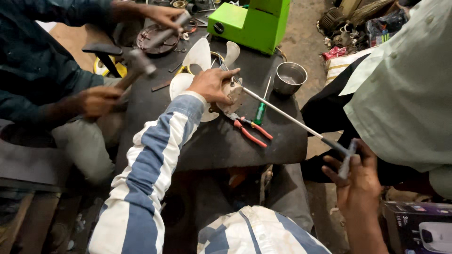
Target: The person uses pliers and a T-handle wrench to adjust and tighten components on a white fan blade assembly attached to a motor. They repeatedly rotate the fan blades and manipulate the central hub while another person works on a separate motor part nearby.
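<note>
A white plastic fan blade's metal hub (231,92) is gripped by the left hand (210,84) while a long steel T-handled wrench (301,123), clasped in the right hand (356,181), is seated in it, unfinished.

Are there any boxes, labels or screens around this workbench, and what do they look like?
Cardboard box: on the floor at the lower right, just past the right hand; rectangular, dark purple, with a picture of a white appliance and some light print.
Plastic wrappers: in the junk pile at the upper right; crumpled, dark with bits of colour, too blurred to tell more.
No screens or signs show.
</note>
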